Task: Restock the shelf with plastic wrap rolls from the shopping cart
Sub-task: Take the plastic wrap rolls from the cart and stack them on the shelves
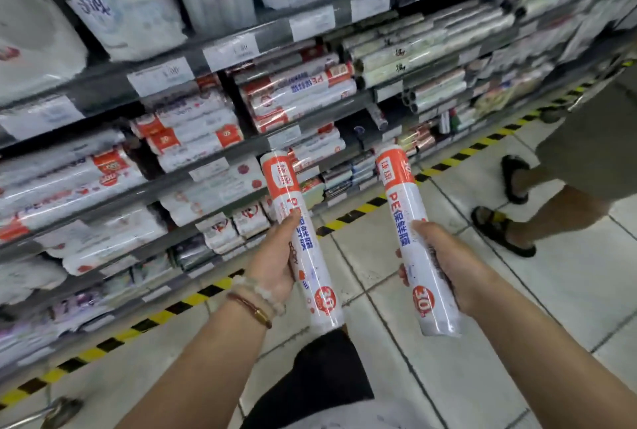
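White-and-orange rolls: two plastic wrap rolls, one per hand, held upright and slightly tilted above the floor, well apart from each other, in front of the shelving.
Left roll (299, 239): gripped around its middle by the left hand (275, 263); bead and cord bracelets (256, 301) on that wrist.
Right roll (415, 242): gripped around its lower half by the right hand (448, 266).
Shelf (213, 153): grey tiers with white price tags, stacked with matching rolls lying sideways; bagged goods above.
Floor (431, 370): pale tiles with dark grout; yellow-black hazard tape (165, 311) along the shelf base.
Bystander: sandalled feet (499, 228) at right.
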